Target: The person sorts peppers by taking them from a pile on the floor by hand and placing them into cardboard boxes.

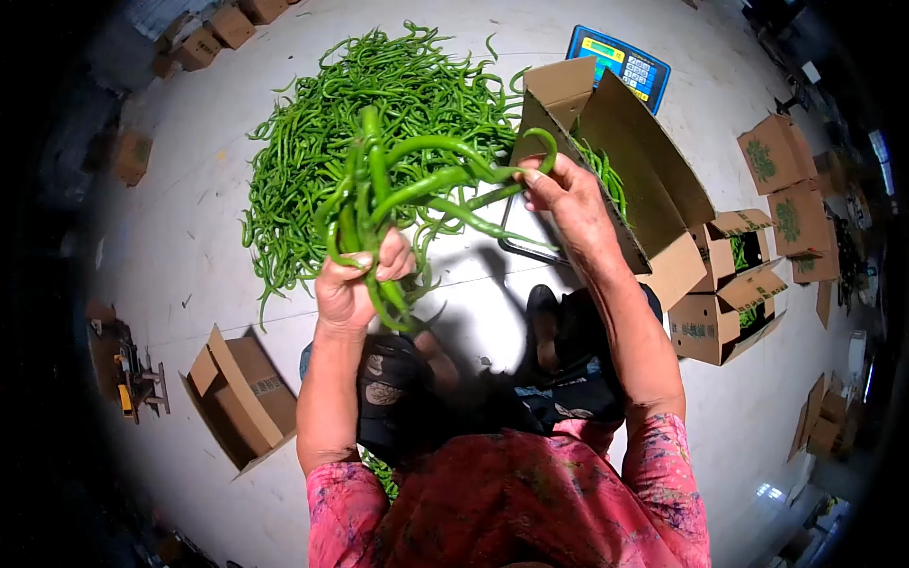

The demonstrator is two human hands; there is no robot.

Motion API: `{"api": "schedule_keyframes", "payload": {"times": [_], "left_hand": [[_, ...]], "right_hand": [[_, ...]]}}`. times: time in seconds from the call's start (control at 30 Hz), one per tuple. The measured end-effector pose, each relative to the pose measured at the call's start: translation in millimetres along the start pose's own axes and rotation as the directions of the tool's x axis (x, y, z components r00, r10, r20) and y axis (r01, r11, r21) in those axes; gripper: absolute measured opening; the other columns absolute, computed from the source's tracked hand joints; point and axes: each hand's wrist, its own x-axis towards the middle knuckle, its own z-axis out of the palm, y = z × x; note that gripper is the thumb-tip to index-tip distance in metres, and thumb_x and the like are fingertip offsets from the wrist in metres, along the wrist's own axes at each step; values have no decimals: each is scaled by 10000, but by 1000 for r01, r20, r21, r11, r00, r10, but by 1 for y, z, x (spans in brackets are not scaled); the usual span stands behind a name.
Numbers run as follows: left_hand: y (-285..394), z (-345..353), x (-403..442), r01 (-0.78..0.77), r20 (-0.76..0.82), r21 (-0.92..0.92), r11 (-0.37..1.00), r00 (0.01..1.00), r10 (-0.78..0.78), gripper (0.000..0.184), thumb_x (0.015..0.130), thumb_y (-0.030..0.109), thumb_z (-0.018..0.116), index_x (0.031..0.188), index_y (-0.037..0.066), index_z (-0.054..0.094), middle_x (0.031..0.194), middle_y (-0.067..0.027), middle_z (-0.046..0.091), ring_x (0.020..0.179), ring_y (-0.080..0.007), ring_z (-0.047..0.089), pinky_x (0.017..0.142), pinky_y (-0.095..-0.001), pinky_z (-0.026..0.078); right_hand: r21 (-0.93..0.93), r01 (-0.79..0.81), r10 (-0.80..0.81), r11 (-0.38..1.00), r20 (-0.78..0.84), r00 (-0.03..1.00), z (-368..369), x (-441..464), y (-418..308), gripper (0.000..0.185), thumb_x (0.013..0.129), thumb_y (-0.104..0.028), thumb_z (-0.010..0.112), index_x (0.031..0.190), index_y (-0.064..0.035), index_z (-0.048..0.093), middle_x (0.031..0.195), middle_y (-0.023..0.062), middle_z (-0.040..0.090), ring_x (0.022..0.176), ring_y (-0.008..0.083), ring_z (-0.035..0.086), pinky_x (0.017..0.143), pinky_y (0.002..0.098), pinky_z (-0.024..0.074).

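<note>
Long green chili peppers (379,175) stand up in a bunch, and my left hand (355,284) is wrapped round their lower part. My right hand (568,194) pinches the curved end of a chili pepper at the bunch's right side, with thumb and fingers together. Behind the bunch a large heap of green chili peppers (398,76) lies on the floor. Just right of my right hand stands an open cardboard box (644,142) with green chili peppers inside. Part of a flat scale platform (530,248) shows below that box.
A blue scale display (620,66) stands behind the box. Further right are open boxes (724,322) holding green peppers and stacked cartons (791,204). Another open box (241,393) lies at the left. More cartons (213,43) line the far left.
</note>
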Motion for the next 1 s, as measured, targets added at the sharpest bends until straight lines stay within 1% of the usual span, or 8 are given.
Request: {"api": "schedule_keyframes", "payload": {"times": [0.13,0.3,0.47,0.53,0.63,0.77,0.9,1.0], "left_hand": [[9,0,-4,-10,18,115,993,1000,8,490,735,100,595,1196,-23,484,762,-78,477,630,-132,428,602,-270,332],[5,5,-6,28,-120,280,959,993,7,519,716,72,580,1201,-47,440,796,-119,505,658,-159,454,619,-274,377],[-1,6,-4,57,-146,331,942,989,-8,542,710,70,571,1214,-48,408,835,-139,517,678,-163,463,616,-269,391],[-1,4,-3,103,-150,365,925,987,-51,595,694,77,607,1239,-32,395,888,-121,525,709,-168,486,627,-272,401],[-3,19,1,117,-173,452,884,984,-41,726,664,82,659,1316,-31,362,1000,-93,549,769,-164,525,668,-268,430],[-7,27,2,266,-208,632,727,963,-171,855,636,171,709,1389,-11,346,1115,-98,574,865,-155,566,722,-259,471],[-4,30,7,232,-37,838,494,927,-372,902,672,249,741,1424,-21,322,1328,-131,507,1175,-199,501,1000,-326,390],[-6,36,4,240,-8,888,393,861,-508,812,702,136,707,1414,-14,347,1363,-120,482,1218,-191,468,1034,-333,360]], "right_hand": [[-19,-25,24,1000,-35,999,-18,0,-14,213,914,-154,588,1059,0,615,815,23,616,671,69,520,586,205,442],[277,108,-40,955,-240,970,-63,11,-13,307,952,-171,559,1192,20,560,891,42,630,653,40,508,602,188,494],[567,301,15,767,-485,874,-114,23,-2,233,977,-133,497,1111,58,507,1017,166,611,786,159,614,721,291,577],[676,272,187,685,-524,831,-128,31,12,222,972,-122,500,1086,69,501,1022,191,606,859,240,644,740,331,591],[786,-14,336,618,-247,909,-129,30,15,228,972,-132,501,1057,77,529,1017,220,611,884,282,656,703,334,599],[356,-101,97,929,30,995,-96,6,-8,306,953,-152,539,1199,28,565,981,94,679,747,70,617,640,197,551],[48,-55,48,997,125,991,-65,-4,-21,237,930,-170,586,1128,-51,638,965,33,673,761,58,563,672,203,460],[-36,-14,21,999,190,982,-57,0,-22,231,920,-180,601,1111,-60,652,970,25,676,753,66,558,670,217,461]]}}
